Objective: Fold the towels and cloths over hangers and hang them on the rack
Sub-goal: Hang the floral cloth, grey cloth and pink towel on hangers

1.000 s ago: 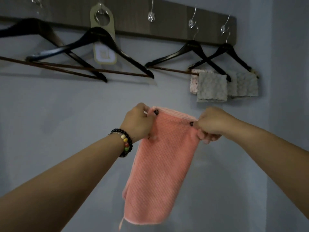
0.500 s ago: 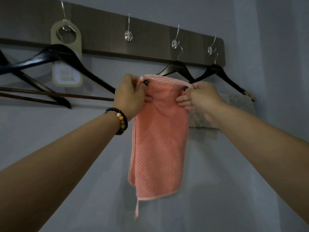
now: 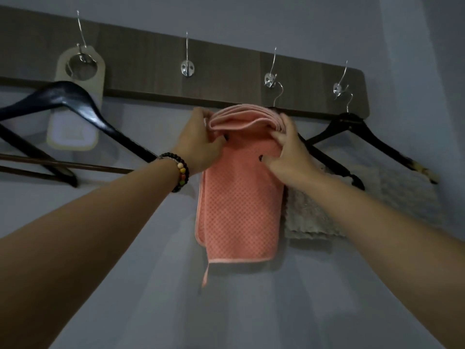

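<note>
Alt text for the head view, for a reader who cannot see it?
Both hands, left hand and right hand, grip a folded pink waffle-weave towel raised to a dark wooden wall rack with metal hooks. Black wooden hangers hang there; a pale fuzzy cloth hangs behind at right.

- Salmon-pink cloth with a small waffle-check weave, at the centre.
- Black hangers: one at 9 o'clock, one at 3 o'clock.
- Pale grey, nubbly towel at 4 o'clock.
- Dark brown wood-grain rack with silver hooks at 12 o'clock.
- Black bead bracelet with cream, red and green beads.
- Beige door tag at 10 o'clock.
- Grey-blue wall.
</note>
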Action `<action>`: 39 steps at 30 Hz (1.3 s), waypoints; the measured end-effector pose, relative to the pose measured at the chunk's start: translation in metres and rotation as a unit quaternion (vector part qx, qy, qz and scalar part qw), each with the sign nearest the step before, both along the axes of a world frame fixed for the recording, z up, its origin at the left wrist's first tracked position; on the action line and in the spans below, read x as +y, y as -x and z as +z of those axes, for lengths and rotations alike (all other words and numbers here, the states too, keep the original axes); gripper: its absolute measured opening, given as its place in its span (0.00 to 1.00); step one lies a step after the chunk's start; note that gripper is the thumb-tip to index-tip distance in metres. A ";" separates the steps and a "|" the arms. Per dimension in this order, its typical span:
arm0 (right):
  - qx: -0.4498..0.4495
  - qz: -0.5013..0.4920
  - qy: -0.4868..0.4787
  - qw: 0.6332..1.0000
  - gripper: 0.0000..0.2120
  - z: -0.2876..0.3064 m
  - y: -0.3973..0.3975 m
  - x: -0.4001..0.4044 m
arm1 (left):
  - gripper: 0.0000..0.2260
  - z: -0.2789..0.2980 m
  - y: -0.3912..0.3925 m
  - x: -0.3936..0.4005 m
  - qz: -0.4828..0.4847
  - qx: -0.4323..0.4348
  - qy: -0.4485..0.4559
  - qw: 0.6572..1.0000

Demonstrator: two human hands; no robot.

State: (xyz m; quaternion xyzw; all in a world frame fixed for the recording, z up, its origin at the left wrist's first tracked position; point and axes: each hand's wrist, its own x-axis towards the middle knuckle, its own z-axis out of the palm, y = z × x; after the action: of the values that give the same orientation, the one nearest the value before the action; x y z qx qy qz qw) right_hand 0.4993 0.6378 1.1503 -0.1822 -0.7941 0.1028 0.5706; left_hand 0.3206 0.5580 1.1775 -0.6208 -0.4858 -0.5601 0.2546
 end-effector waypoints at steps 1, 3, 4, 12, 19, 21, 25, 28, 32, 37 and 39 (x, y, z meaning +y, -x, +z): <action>-0.023 -0.016 -0.005 1.000 0.49 -0.006 0.005 0.009 | 0.19 -0.004 0.001 0.007 0.011 0.024 0.008 1.000; -0.054 -0.038 -0.030 0.997 0.53 -0.018 0.017 0.028 | 0.26 -0.012 0.005 0.021 0.029 0.074 0.010 0.997; -0.059 -0.047 -0.049 0.996 0.54 -0.023 0.023 0.037 | 0.29 -0.015 0.008 0.028 0.042 0.101 -0.002 0.994; -0.051 -0.259 -0.304 0.915 0.49 -0.051 0.047 0.063 | 0.33 -0.038 0.019 0.036 0.124 0.206 -0.079 0.967; -0.071 -0.288 -0.341 0.892 0.47 -0.043 0.051 0.060 | 0.17 -0.047 0.035 0.020 0.144 0.192 -0.062 0.969; -0.063 -0.277 -0.318 0.904 0.47 -0.037 0.046 0.056 | 0.19 -0.047 0.035 0.015 0.152 0.142 -0.070 0.976; -0.058 -0.268 -0.242 0.931 0.43 -0.024 0.027 0.049 | 0.20 -0.035 0.035 0.004 0.236 0.073 0.024 0.969; -0.074 -0.291 -0.231 0.925 0.34 -0.016 0.008 0.043 | 0.13 -0.026 0.025 -0.006 0.210 0.035 0.166 0.963; -0.184 -0.306 -0.193 0.914 0.30 0.004 -0.014 0.028 | 0.09 -0.023 0.011 -0.014 0.131 0.040 0.216 0.967; -0.280 -0.245 -0.004 0.928 0.39 0.032 -0.028 -0.002 | 0.13 -0.029 0.002 -0.036 -0.124 -0.102 0.198 0.967; -0.276 -0.206 0.053 0.937 0.42 0.041 -0.029 -0.013 | 0.17 -0.032 0.006 -0.040 -0.320 -0.237 0.179 0.900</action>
State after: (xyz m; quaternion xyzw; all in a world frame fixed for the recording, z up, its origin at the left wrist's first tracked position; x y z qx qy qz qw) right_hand 0.5280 0.6250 1.1914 -0.3930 -0.8589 -0.0297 0.3272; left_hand 0.3149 0.5175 1.1455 -0.6265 -0.3991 -0.6457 -0.1768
